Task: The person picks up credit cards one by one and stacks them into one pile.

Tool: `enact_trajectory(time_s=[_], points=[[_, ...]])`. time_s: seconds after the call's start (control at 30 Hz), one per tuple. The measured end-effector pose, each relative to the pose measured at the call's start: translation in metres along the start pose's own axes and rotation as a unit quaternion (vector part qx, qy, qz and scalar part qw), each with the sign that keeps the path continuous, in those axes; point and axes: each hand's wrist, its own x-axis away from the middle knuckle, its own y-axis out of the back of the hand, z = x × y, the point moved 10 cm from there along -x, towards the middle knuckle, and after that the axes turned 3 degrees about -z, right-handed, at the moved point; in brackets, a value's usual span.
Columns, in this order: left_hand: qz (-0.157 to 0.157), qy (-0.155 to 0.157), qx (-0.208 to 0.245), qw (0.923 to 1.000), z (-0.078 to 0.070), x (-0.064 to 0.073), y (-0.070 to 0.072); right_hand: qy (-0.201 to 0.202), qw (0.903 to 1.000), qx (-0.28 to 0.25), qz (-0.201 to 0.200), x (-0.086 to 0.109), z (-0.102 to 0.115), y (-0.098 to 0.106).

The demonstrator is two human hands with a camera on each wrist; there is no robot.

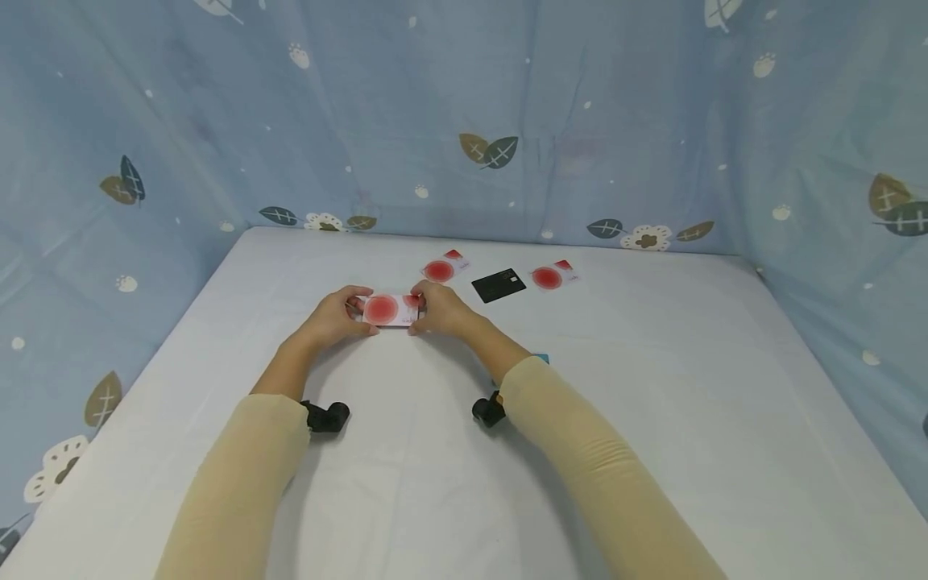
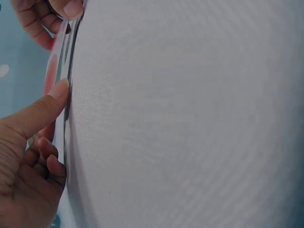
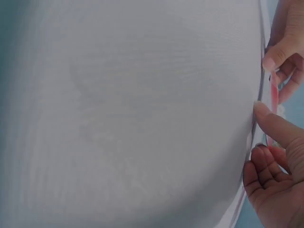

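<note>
A small stack of cards (image 1: 391, 312) is held level between both hands, close over the white tabletop. Its top card is white with a large red circle, and dark edges show beneath. My left hand (image 1: 337, 314) pinches the left end, thumb on the near edge and fingers at the far edge. At the right end, my right hand (image 1: 444, 310) grips it the same way. In the left wrist view the left thumb (image 2: 59, 90) lies along layered card edges. The right thumb (image 3: 266, 114) touches the near edge in the right wrist view.
Behind the hands lie a red-circled white card (image 1: 439, 269), a black card (image 1: 499, 285) and another red-circled card (image 1: 554, 276). A blue item (image 1: 540, 357) peeks out behind the right forearm. A blue patterned curtain (image 1: 406, 105) encloses the table (image 1: 689, 387).
</note>
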Motion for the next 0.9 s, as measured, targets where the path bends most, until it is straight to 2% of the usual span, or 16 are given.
enact_trajectory(time_s=[0.33,0.47,0.6,0.77,0.9], points=[[-0.006,-0.021,-0.032,0.9992,-0.008,0.002,0.000,0.017,0.9996,0.013,0.018,0.008,0.002,0.012],[-0.006,-0.038,-0.039,0.9985,-0.013,0.003,0.000,0.027,0.9990,0.021,0.028,0.013,0.001,0.017],[0.006,-0.058,-0.047,0.9972,-0.022,0.003,-0.005,0.023,0.9984,0.036,0.038,0.018,-0.004,0.020],[0.019,-0.074,-0.048,0.9959,-0.036,0.004,-0.011,0.017,0.9985,0.040,0.031,0.028,-0.007,0.030],[0.034,-0.103,-0.061,0.9922,-0.052,0.008,-0.016,0.028,0.9987,0.034,0.026,0.037,-0.005,0.041]])
